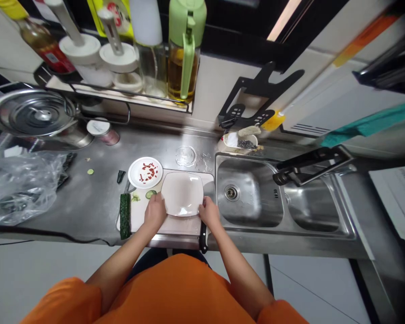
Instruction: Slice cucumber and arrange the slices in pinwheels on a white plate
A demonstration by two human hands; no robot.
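At a steel counter (pixel 97 198), a person in an orange shirt (pixel 182 292) grips a plate with both bare hands. A black-handled knife (pixel 203 239) lies at the near right corner of the board (pixel 140 218), its handle toward the person. The left hand (pixel 155 211) grasps the left edge of the white, squarish plate (pixel 182 193), and the right hand (pixel 209 213) clasps its lower right corner; some fingertips are hidden. The plate is over the board, though whether the two touch cannot be told.

Along the board's left side lies a length of dark green cucumber (pixel 124 216), with a cut slice (pixel 150 194) near the left hand. To the right of the board sits a double-basin sink (pixel 249 193). Just beyond, a round dish (pixel 132 180) holding red bits (pixel 149 171) overlaps the board's far left corner, a dark green stub (pixel 120 176) close by on the counter. Farther left, a clear plastic bag (pixel 23 189) spreads across the steel.

Behind these, a small can (pixel 104 132) stands near a lidded pot (pixel 33 112), while a tub (pixel 224 145) is set against the wall behind the sink. Above, a rack (pixel 121 93) carries white-lidded jars (pixel 119 58) and a green-topped oil bottle (pixel 185 54).
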